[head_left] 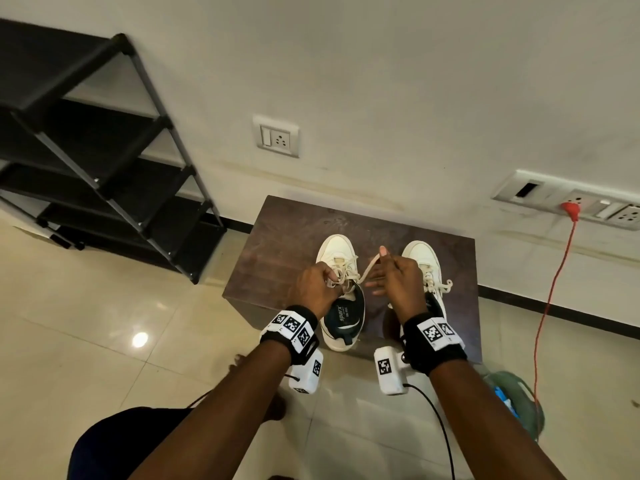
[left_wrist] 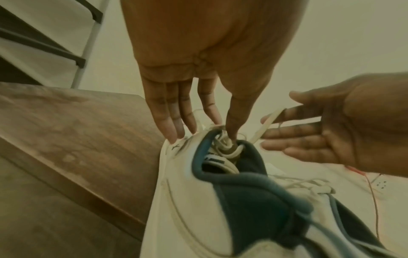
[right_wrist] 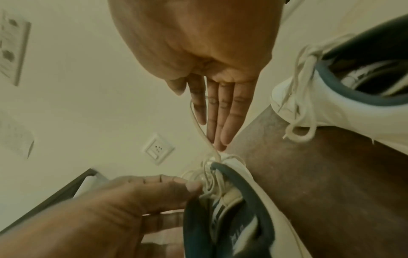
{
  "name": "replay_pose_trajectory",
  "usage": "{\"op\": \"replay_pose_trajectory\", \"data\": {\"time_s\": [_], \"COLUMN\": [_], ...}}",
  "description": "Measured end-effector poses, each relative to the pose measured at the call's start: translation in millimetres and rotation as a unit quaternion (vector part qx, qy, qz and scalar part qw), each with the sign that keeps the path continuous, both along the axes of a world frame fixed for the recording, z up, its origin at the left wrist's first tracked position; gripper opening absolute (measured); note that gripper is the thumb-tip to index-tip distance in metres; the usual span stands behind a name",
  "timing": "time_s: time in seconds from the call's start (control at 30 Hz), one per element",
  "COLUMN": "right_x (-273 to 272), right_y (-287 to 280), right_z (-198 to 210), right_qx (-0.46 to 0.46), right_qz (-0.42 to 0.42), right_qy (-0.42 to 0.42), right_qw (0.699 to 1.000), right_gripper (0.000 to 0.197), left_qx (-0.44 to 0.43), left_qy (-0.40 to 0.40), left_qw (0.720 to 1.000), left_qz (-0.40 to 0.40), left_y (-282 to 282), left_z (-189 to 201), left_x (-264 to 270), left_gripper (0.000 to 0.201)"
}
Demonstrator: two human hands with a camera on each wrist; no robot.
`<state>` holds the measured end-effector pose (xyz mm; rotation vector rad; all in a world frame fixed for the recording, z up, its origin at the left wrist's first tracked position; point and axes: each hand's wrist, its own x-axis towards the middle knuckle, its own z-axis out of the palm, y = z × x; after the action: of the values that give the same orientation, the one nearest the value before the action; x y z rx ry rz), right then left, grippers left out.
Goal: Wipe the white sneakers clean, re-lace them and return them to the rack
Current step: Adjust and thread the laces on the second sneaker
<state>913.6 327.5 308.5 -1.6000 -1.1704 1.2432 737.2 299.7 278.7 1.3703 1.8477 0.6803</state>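
Two white sneakers stand side by side on a small dark wooden table (head_left: 277, 251), toes toward the wall. My left hand (head_left: 332, 280) is over the left sneaker (head_left: 337, 247); thumb and forefinger pinch the laces at its tongue, as the left wrist view shows (left_wrist: 223, 129). My right hand (head_left: 379, 268) hovers between the shoes and holds one lace end (head_left: 367, 271) drawn up and to the right, running along its forefinger (right_wrist: 194, 111). The right sneaker (head_left: 420, 252) sits untouched with a tied bow. The left sneaker's dark blue collar (left_wrist: 253, 183) fills the wrist view.
A black shoe rack (head_left: 104, 161) with several shelves stands against the wall at the left. Wall sockets (head_left: 277, 136) sit above the table, and a red cord (head_left: 550, 299) hangs from a socket at the right. A green and blue object (head_left: 516, 403) lies on the tiled floor.
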Motion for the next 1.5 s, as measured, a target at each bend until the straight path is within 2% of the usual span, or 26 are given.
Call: {"op": "replay_pose_trajectory", "data": {"time_s": [0.1,0.2,0.27,0.37,0.43,0.6,0.7,0.83,1.0,1.13,1.23,1.33,1.43,1.5], "right_x": [12.6,19.3,18.0,9.4,0.4,-16.3,-18.9,-21.7,-27.7,-29.6,-28.3,-25.7,-22.6,-22.7], "right_y": [8.8,5.9,0.5,-5.7,-7.7,-9.8,-6.5,-4.7,-1.9,-0.7,0.2,2.6,2.5,-1.6], "right_z": [-0.1,-2.7,-4.6,-13.6,-18.4,-22.6,-23.7,-22.1,-11.4,-8.7,-11.0,-15.0,-21.0,-25.1], "right_qx": [-0.022,-0.021,-0.001,0.035,0.046,0.036,0.046,0.064,0.106,0.126,0.086,0.04,0.008,0.006], "right_qz": [0.002,0.01,0.023,0.046,0.067,0.116,0.134,0.141,0.13,0.174,0.19,0.183,0.193,0.207], "right_qy": [-0.017,-0.07,-0.083,-0.132,-0.176,-0.253,-0.276,-0.304,-0.351,-0.342,-0.325,-0.305,-0.292,-0.316], "right_qw": [1.0,0.997,0.996,0.99,0.981,0.96,0.951,0.94,0.921,0.915,0.922,0.934,0.937,0.926], "right_gripper": [0.021,0.011,0.012,0.017,0.015,0.023,0.023,0.018,0.013,0.013,0.014,0.021,0.035,0.037], "left_qx": [0.012,-0.005,-0.022,-0.066,-0.078,-0.046,-0.042,-0.045,0.003,-0.001,0.016,-0.001,-0.062,-0.08], "left_qy": [0.018,0.0,-0.072,-0.201,-0.234,-0.172,-0.146,-0.123,-0.073,-0.106,-0.109,-0.187,-0.334,-0.387], "left_qw": [0.999,1.0,0.996,0.974,0.966,0.983,0.986,0.986,0.996,0.992,0.992,0.981,0.938,0.916], "left_qz": [-0.024,-0.003,0.044,0.086,0.081,0.049,0.065,0.1,0.06,0.072,0.062,0.049,0.066,0.074], "left_y": [4.0,8.1,9.1,7.1,6.4,6.3,10.0,10.9,4.6,6.4,9.2,17.6,19.3,15.3], "left_z": [-0.8,1.1,4.5,10.8,10.7,9.8,7.1,-1.8,-1.0,-1.1,4.0,15.0,22.8,22.8], "left_x": [1.9,2.8,1.4,-4.9,-9.4,-14.7,-19.1,-24.3,-17.0,-18.2,-16.5,-13.7,-12.7,-16.3], "left_gripper": [0.029,0.024,0.02,0.018,0.02,0.02,0.014,0.016,0.008,0.007,0.009,0.011,0.009,0.006]}}
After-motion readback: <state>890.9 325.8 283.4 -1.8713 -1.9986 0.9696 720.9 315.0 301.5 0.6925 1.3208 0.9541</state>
